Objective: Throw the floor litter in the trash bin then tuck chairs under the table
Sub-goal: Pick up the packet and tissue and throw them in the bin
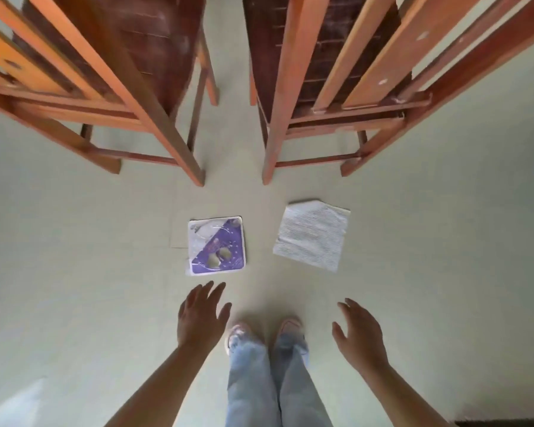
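Two bare hands are out over the floor, both empty. Left hand (pixel 201 315) has its fingers (pixel 211 292) spread apart and pointing up toward the purple-and-white wrapper (pixel 216 245), tips just short of its near edge, not touching it as far as I can see. Right hand (pixel 359 331) is also spread, fingers (pixel 349 306) loosely curled and apart, thumb sticking out toward the middle, gripping nothing.

Using that wrapper as the landmark: it lies flat on the pale green floor (pixel 74 272), squarish, with a purple triangle on it and a couple of clear patches. Off to its right, well apart from it, is a creased sheet of printed paper (pixel 312 237), also flat on the floor, one corner folded. The right hand is nearer the camera than that paper and clear of it.

Below the wrapper and a bit right, between the two hands, are the person's feet in pinkish shoes (pixel 239 332) and light blue jeans (pixel 256 386).

Beyond the wrapper stand two wooden chairs, seen from behind. The left chair (pixel 105 87) has its nearest back leg planted just above the wrapper; the right chair (pixel 352 87) is past the paper. Both have dark brown seats and orange-brown slats, with a strip of floor running between them. Can't see a table or bin anywhere. Picture is a bit blurry, so the wrapper's print is unreadable.
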Demonstrator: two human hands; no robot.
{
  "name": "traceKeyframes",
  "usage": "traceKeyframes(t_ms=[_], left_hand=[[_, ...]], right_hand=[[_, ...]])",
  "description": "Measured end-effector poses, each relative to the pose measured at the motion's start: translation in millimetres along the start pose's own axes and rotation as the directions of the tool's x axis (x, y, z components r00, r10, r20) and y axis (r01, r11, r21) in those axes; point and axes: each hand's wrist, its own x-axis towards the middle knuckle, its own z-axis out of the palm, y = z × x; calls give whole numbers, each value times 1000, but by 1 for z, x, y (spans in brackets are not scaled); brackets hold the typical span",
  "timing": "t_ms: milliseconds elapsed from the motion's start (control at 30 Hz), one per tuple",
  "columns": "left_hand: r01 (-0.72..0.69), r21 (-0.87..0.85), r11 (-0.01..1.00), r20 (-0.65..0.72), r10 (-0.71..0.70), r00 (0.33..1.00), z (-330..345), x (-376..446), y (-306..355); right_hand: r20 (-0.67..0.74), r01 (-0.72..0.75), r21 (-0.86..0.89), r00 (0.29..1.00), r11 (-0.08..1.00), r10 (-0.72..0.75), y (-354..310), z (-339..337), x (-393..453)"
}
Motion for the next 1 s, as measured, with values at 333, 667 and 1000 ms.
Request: traceKeyframes(t_ms=[333, 667, 1000], left_hand=[[92, -113, 989, -38, -97, 995, 244, 176, -73], [151, -115, 982, -208, -172, 963, 324, 285, -124], [56, -47, 997, -221, -65, 973, 318, 286, -121]], right_hand=[[-42, 90, -19, 995, 996, -90, 57, 241, 186], [-198, -114, -37, 975, 993, 105, 103, 345, 302], [-118, 19, 9, 993, 1000, -18, 80, 338, 299]])
